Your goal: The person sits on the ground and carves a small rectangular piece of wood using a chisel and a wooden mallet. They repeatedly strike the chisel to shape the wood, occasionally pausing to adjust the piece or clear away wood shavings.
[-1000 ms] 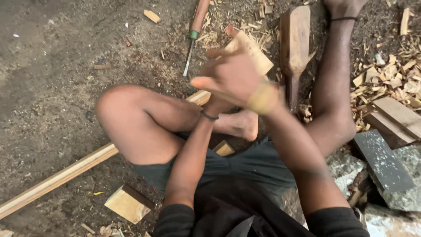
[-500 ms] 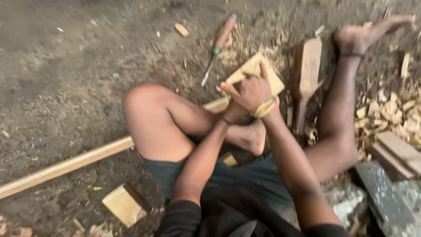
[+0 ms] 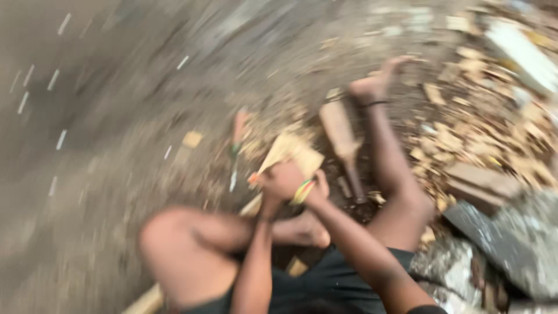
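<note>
A: Frame's motion-blurred. What's in the hands?

B: A flat pale wooden block [image 3: 293, 154], roughly rectangular, one corner tipped up and away from the person, bare light wood. It sits just above the bent knee, over the dirt ground [image 3: 116, 145].

A: Hand states?

B: Left hand [image 3: 280, 181] and right hand [image 3: 314, 189] are bunched together at the block's near edge. Left looks wrapped on the block. Right, with a yellow-green band at the wrist, is pressed against it; whether it is clenched on the block, can't tell through the blur.

A: Around it?

B: Wooden mallet [image 3: 343, 142] lying just right of the block, handle toward the person. Screwdriver [image 3: 236, 148] with reddish handle left of it. Wood chips [image 3: 465, 128] scattered to the right, grey stone slab [image 3: 500, 238] lower right.

A: Packages, labels, signs?

B: Can't make any out.
</note>
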